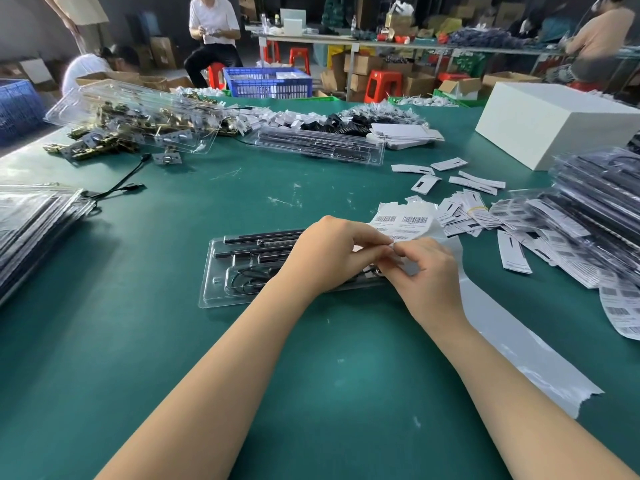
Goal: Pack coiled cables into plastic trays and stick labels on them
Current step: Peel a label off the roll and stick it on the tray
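The bare forearms lead to the left hand (332, 252) and right hand (427, 271), fingertips pinching a label off the sheet (403, 225) over the tray (242, 271) at centre. Peel slowly, keeping it flat. Green worktop (173, 341); workers and boxes crowd the top.

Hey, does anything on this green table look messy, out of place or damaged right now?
Yes. A loose black cable lies by itself on the green table, outside any tray. White paper tags are scattered near the white box. The spent label backing strip trails beside the right hand, its end torn ragged.
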A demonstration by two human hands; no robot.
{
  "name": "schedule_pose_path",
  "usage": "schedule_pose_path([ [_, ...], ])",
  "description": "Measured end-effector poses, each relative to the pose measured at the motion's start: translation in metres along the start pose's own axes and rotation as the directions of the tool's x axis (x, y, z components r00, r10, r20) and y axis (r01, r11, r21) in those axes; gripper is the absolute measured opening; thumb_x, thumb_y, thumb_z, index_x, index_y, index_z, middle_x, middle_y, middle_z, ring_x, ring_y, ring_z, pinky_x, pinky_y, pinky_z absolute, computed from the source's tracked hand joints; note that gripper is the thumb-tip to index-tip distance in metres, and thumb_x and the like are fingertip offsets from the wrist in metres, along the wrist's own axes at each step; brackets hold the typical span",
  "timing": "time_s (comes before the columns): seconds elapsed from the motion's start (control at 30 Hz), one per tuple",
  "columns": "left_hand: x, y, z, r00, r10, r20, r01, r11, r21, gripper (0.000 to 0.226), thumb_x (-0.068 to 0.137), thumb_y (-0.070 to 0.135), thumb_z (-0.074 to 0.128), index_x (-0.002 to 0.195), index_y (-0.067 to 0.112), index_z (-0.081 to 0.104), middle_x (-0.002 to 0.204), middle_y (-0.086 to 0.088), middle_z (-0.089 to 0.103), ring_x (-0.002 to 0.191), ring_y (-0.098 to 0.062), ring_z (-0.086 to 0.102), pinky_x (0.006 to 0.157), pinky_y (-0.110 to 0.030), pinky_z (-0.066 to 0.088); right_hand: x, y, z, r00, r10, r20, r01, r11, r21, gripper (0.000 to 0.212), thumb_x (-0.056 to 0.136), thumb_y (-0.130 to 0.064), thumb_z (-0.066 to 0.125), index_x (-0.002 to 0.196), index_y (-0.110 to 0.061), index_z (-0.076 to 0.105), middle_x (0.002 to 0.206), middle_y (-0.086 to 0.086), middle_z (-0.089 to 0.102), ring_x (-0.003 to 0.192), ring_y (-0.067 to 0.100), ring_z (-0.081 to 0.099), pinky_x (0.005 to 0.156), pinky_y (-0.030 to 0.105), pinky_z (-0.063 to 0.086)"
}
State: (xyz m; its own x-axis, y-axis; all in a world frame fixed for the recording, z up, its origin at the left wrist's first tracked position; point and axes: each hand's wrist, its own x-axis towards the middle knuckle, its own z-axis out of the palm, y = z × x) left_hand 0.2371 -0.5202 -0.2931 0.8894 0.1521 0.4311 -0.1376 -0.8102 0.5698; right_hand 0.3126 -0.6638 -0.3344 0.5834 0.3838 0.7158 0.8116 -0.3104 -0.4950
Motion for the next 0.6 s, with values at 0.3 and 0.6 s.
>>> schedule_pose_path([
  [0.3,0.002,-0.005,-0.002,0.996,-0.051,0.08,0.064,0.983,-0.17,0.008,0.087,0.027,0.069,0.09,0.027,0.077,0.085,0.014,0.074,0.081,-0.002,0.067,0.078,-0.027,0.053,0.0,0.003,0.0,0.998,-0.05,0.04,0.05,0.999,-0.012,0.018,0.075,-0.02,0.079,0.066,-0.008,0.069,0.058,-0.004,0.053,0.066,0.019,0.046,0.066,0.05,0.046],
  [0.6,0.007,-0.009,-0.009,0.764,-0.645,-0.002,0.285,0.34,-0.896,0.012,0.087,0.019,0.07,0.075,0.019,0.073,0.073,0.001,0.074,0.067,-0.009,0.068,0.061,-0.022,0.052,0.008,-0.001,-0.01,0.921,0.353,0.166,-0.389,0.865,0.318,0.02,0.091,-0.011,0.063,0.085,-0.03,0.062,0.076,-0.019,0.07,0.077,-0.001,0.066,0.073,0.012,0.047],
])
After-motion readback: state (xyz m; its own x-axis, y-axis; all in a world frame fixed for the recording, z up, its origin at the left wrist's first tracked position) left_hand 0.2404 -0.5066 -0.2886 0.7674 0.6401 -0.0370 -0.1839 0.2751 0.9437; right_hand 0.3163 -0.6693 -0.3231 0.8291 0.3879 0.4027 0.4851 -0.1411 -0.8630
